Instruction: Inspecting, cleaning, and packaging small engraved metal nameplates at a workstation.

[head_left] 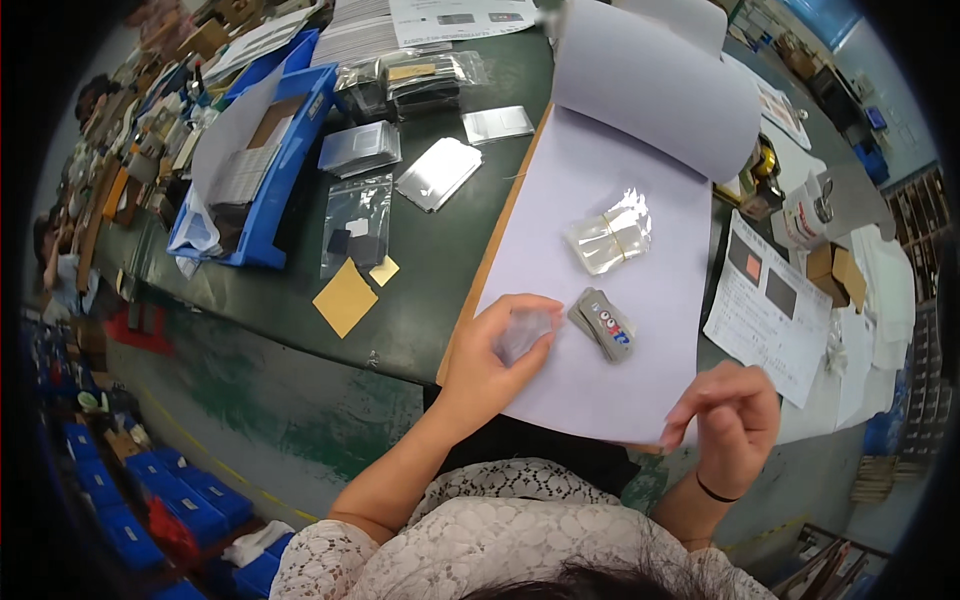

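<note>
My left hand (497,352) is curled around a clear plastic bag (523,335), thumb and fingers closed on its sides, above the white paper (630,390). Just right of its fingertips lies a small fanned stack of grey rounded cards (603,325) with a colourful print. My right hand (728,412) hovers over the near right corner of the paper, fingers loosely bent and thumb apart, with nothing visible in it. A bundle of clear plastic bags (610,238), held by a band, lies farther up the paper.
At left stand a blue bin (262,225), stacks of silvery pouches (440,174) and a clear bag with dark squares (357,225). Yellow card squares (345,300) lie near the table edge. Printed sheets (765,300), a small open carton (838,275) and a tape dispenser (757,185) are at right.
</note>
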The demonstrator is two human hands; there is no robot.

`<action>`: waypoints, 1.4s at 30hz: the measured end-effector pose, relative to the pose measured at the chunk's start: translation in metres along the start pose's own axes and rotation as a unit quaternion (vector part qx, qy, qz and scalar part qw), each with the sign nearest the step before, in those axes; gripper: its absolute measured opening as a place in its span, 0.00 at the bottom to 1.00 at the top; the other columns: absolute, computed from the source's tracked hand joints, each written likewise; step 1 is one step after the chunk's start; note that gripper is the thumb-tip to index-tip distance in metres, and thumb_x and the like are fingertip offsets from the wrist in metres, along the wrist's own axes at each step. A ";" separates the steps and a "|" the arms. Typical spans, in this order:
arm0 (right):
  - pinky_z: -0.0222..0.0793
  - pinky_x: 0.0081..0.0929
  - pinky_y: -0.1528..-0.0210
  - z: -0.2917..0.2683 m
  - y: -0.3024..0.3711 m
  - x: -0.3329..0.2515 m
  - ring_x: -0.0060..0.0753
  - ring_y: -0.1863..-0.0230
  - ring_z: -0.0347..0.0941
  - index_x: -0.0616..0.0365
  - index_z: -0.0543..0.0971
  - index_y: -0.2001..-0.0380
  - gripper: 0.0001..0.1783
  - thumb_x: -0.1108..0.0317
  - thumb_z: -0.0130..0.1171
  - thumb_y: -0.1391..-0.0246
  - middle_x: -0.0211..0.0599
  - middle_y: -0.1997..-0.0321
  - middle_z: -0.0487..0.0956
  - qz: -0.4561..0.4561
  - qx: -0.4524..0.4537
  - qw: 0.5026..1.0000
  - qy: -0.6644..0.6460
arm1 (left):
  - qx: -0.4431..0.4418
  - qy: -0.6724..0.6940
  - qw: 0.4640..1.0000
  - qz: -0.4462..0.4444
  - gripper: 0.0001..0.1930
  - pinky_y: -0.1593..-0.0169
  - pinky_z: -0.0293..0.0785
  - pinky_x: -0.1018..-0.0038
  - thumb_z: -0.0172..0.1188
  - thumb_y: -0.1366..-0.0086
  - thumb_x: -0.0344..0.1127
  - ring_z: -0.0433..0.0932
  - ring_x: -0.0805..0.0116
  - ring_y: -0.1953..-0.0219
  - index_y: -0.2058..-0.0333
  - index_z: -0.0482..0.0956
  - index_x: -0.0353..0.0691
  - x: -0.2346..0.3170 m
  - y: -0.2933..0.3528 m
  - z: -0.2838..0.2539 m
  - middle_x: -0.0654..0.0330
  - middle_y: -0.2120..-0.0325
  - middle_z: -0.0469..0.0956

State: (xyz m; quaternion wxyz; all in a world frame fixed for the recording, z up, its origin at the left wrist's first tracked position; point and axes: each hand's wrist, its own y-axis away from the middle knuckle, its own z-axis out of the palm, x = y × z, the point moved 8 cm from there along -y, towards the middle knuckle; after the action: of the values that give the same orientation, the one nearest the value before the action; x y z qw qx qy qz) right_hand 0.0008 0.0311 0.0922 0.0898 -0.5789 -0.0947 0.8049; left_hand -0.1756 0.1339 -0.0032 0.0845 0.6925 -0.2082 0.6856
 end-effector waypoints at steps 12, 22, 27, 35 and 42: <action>0.72 0.27 0.58 0.043 -0.034 0.066 0.38 0.57 0.71 0.60 0.74 0.51 0.22 0.80 0.61 0.51 0.41 0.52 0.68 0.019 -0.062 0.895 0.441 | -0.117 0.008 0.993 -0.030 0.24 0.54 0.75 0.78 0.57 0.42 0.18 0.81 0.68 0.55 0.46 0.72 0.39 0.011 -0.003 0.008 0.56 0.55 0.80; 0.69 0.33 0.57 0.056 -0.040 0.073 0.42 0.59 0.70 0.60 0.74 0.61 0.10 0.73 0.58 0.48 0.38 0.61 0.70 -0.126 -0.126 0.884 0.433 | -0.086 -0.121 0.988 0.032 0.30 0.49 0.72 0.73 0.49 0.48 0.17 0.78 0.66 0.52 0.43 0.69 0.31 0.008 0.006 0.004 0.51 0.53 0.78; 0.69 0.31 0.62 0.051 -0.030 0.071 0.36 0.63 0.71 0.59 0.74 0.64 0.06 0.71 0.57 0.46 0.36 0.63 0.70 -0.135 -0.112 0.901 0.398 | -0.106 -0.138 0.985 0.018 0.27 0.47 0.71 0.72 0.49 0.45 0.18 0.77 0.65 0.50 0.43 0.70 0.29 0.011 0.012 0.011 0.49 0.51 0.77; 0.71 0.31 0.61 0.051 -0.030 0.072 0.38 0.61 0.73 0.60 0.74 0.65 0.07 0.73 0.55 0.49 0.36 0.64 0.72 -0.144 -0.115 0.907 0.378 | -0.083 -0.124 0.988 -0.028 0.23 0.50 0.71 0.74 0.52 0.43 0.20 0.77 0.69 0.54 0.46 0.72 0.27 0.005 0.013 0.006 0.51 0.55 0.79; 0.70 0.31 0.63 0.037 -0.031 0.074 0.35 0.62 0.73 0.57 0.76 0.64 0.05 0.71 0.56 0.46 0.32 0.64 0.73 -0.112 -0.050 0.922 0.367 | -0.115 -0.093 0.985 -0.087 0.19 0.49 0.69 0.76 0.57 0.38 0.24 0.73 0.70 0.52 0.48 0.71 0.27 -0.018 0.026 -0.010 0.55 0.52 0.74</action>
State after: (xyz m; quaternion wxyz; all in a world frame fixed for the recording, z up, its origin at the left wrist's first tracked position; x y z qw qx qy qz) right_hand -0.0564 0.0782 0.0437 0.1783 -0.8231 -0.1596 0.5150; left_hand -0.1946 0.1179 -0.0248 0.2031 0.7543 -0.2311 0.5800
